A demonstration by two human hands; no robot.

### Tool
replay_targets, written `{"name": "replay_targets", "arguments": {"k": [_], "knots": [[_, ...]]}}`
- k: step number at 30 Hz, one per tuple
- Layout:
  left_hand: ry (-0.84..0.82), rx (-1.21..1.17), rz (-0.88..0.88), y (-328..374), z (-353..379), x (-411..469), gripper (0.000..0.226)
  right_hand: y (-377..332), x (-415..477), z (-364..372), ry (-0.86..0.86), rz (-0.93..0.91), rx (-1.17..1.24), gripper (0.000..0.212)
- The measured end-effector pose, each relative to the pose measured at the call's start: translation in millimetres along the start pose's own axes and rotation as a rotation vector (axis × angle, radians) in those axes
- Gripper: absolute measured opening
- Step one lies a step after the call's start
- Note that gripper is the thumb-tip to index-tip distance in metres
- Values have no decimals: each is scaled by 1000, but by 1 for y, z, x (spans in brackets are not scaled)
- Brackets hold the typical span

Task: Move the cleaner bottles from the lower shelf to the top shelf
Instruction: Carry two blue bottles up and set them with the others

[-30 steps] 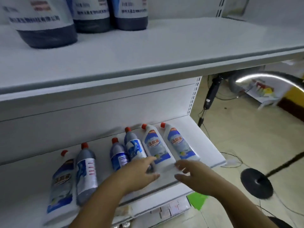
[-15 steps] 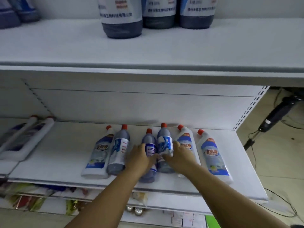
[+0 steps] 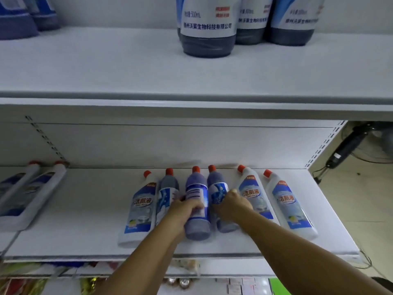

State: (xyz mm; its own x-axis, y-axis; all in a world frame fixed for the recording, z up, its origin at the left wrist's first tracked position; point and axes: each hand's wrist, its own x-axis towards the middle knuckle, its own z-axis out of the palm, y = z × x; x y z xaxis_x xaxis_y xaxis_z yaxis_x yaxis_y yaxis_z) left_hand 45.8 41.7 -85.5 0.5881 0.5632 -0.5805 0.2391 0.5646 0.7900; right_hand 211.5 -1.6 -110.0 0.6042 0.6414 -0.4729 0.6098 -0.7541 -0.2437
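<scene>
White lower shelf (image 3: 85,226) carries six bottles lying flat, caps toward twelve o'clock. Left hand (image 3: 182,209) grips the purple bottle (image 3: 196,201) mid-body; right hand (image 3: 231,206) clasps its neighbour (image 3: 219,188) at three o'clock. Rigid, likely slick plastic, liquid-heavy — hold at the waist.

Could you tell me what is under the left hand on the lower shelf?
The left hand grips a blue bottle lying on the lower shelf. The hand covers part of its label; the shelf beneath is hidden.
</scene>
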Motion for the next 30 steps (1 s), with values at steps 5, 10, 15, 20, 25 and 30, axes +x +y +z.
{"name": "replay_targets", "arguments": {"k": [5,10,15,20,25,30], "knots": [[-178,-529,-52,9,-11,-18,49,15,-24,-7,-297,101,963,44],[-226,-559,-143,-5,-12,-23,116,30,-81,-9,-407,-51,1461,49],[-269,-488,-21,-8,1,-50,105,52,-122,-19,-345,-203,1487,49],[-237,-446,35,-17,31,-84,102,80,-156,-20,-355,-302,1478,56],[-313,-481,91,-30,57,-120,72,96,-184,-22,-404,-317,1523,33],[-416,-501,212,-40,69,-155,66,106,-206,-30,-446,-333,1522,36]]}}
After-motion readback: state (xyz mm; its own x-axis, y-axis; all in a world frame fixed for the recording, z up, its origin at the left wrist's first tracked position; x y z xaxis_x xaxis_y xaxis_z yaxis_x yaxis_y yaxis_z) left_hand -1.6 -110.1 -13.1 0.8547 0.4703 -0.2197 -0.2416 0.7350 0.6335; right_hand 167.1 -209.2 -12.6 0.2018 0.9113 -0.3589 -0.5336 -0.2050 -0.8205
